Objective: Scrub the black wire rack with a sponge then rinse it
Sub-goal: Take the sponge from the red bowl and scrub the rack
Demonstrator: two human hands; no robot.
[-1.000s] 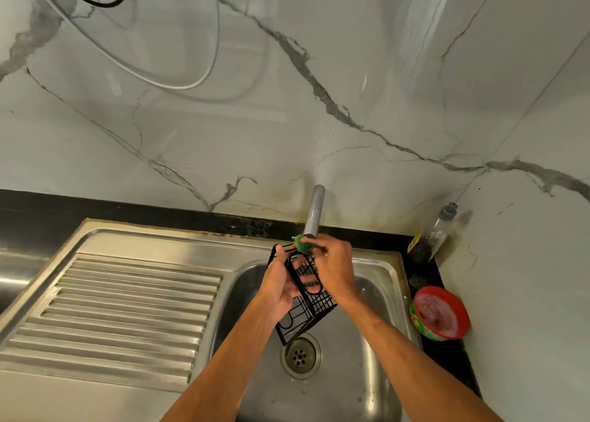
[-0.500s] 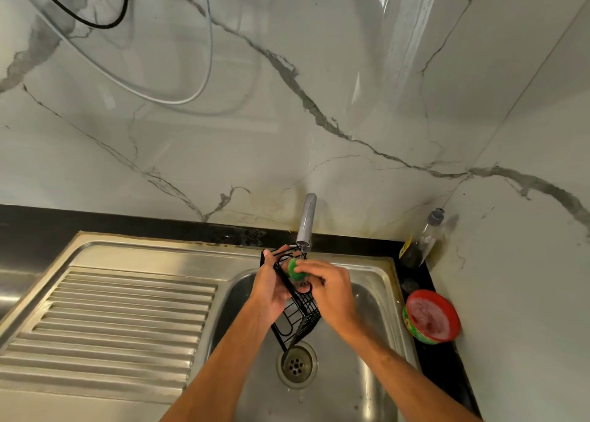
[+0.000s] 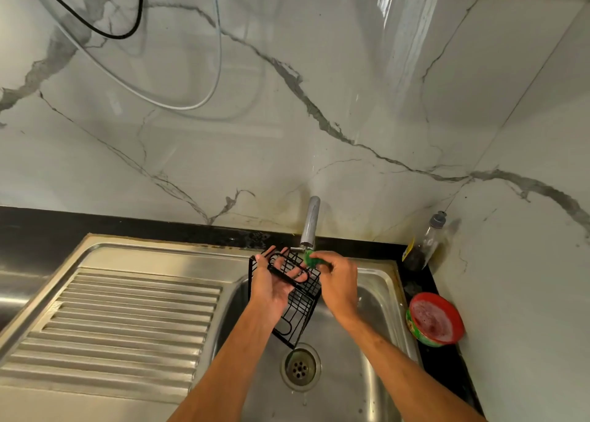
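Rack: black wire rack tilted over sink basin; low corner near drain, top edge just under faucet.
Left hand: grips the rack's upper part, fingers through the wires.
Right hand: pinches green sponge against the rack's far top edge.
Room: bare basin right of rack; ribbed drainboard left; red bowl on right counter, apart.

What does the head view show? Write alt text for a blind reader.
Over a steel sink the left hand holds a black wire rack while the right hand presses a green sponge to its top edge under the tap. A red bowl sits at right.
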